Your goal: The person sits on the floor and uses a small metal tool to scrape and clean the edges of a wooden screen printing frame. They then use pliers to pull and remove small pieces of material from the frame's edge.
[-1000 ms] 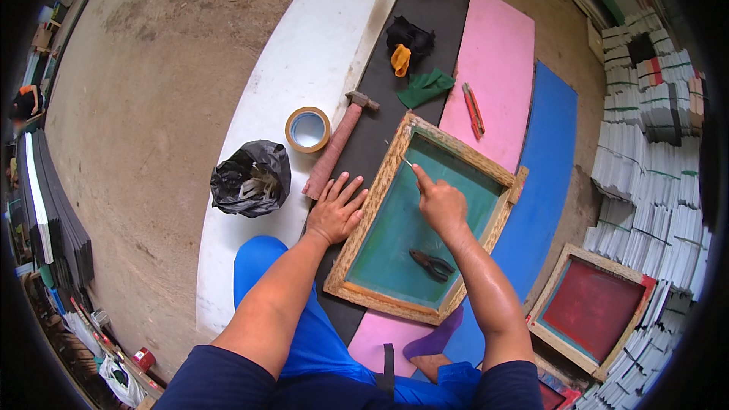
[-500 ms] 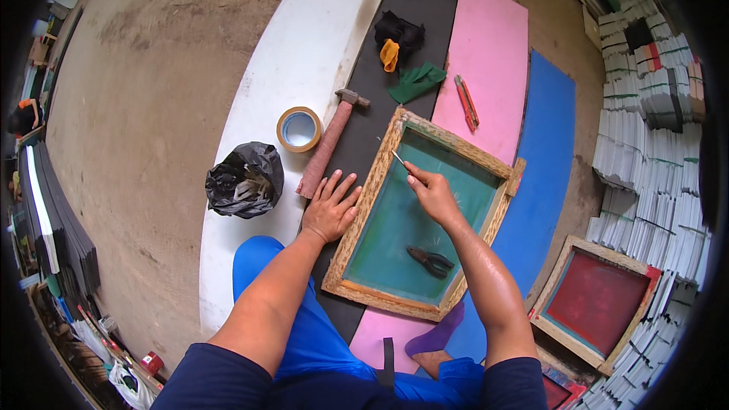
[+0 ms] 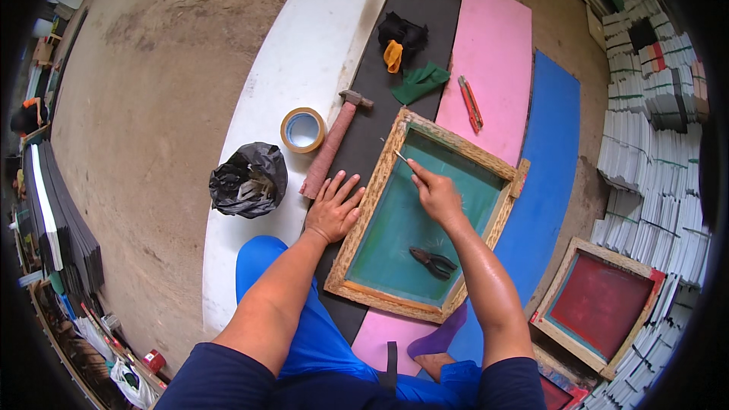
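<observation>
The fingers of the right hand [image 3: 439, 196] were grasping a slim metal-shafted tool [image 3: 403, 158], its handle concealed in the grip and its tip ahead and to the left, at the inner edge of the frame's left rail; whether the tip made contact could not be told. The wooden screen-printing frame [image 3: 389, 229], with teal mesh, lay directly beneath these fingers. The combination pliers [image 3: 434, 263] rested on the mesh, bodyward of the same fingers. The left hand [image 3: 332, 210] was set palm down on the black sheet [image 3: 368, 140], its fingers spread and gripping nothing, just beside the left rail. The claw hammer [image 3: 330, 148] lay just beyond its fingertips, with the tape roll [image 3: 320, 139] farther out and the black plastic bag [image 3: 224, 186] to their left. The red utility knife [image 3: 470, 105] lay beyond the right fingers.
</observation>
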{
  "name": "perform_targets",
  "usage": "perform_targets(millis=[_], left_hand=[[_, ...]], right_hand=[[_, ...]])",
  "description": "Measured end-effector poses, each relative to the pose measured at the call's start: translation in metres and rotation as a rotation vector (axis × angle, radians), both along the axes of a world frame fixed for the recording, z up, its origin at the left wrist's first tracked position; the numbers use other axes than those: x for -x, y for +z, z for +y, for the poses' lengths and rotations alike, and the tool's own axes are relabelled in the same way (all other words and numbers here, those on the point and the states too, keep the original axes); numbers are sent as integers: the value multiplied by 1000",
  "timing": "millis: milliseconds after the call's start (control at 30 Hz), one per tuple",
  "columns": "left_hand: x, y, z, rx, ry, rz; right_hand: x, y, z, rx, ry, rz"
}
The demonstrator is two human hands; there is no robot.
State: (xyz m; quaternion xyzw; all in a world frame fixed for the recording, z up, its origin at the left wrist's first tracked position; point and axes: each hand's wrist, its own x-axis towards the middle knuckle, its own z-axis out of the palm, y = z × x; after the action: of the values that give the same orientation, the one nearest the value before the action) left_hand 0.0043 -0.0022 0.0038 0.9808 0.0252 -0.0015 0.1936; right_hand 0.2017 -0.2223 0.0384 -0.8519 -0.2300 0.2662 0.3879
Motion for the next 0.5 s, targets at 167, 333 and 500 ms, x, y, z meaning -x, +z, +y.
perform_targets(millis=[167,333,500], left_hand=[[3,0,0,5,15,-3],[0,-2,0,13,7,-19],[2,-3,1,24,15,-21]], right_hand=[[-17,57,24,145,-261,640],[4,38,13,130,-12,-168],[13,73,30,435,-25,-188]])
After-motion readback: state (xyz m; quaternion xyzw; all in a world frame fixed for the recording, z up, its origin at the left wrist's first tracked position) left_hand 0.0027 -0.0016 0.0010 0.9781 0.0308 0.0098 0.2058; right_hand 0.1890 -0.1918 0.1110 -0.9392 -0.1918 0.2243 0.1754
